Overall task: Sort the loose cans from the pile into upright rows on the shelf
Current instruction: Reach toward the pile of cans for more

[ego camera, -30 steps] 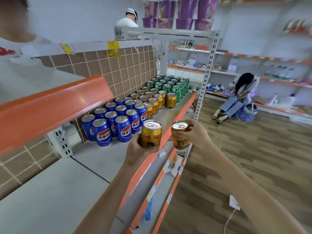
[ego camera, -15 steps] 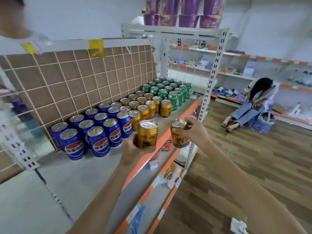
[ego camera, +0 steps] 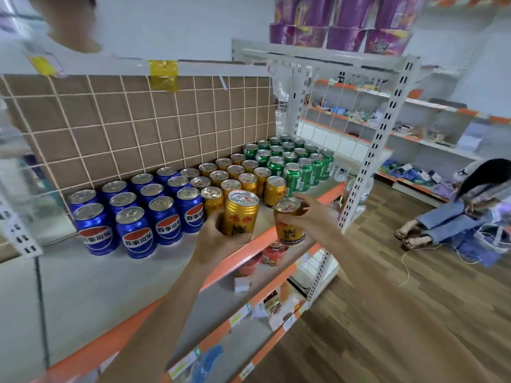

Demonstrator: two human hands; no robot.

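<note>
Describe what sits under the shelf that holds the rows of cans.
Under the shelf a lower level holds two reddish containers and a small white box. The shelf's orange edge and the left hand cover everything further back.

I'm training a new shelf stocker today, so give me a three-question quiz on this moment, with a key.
1. True or false: each hand holds a gold can.
2. Which colour block stands between the blue cans and the green cans? A) gold B) red C) purple
3. Name the colour of the shelf's front edge.

Key
1. True: left hand grips a gold can, right hand another.
2. A: gold rows between blue cans and green cans.
3. Orange.
</note>
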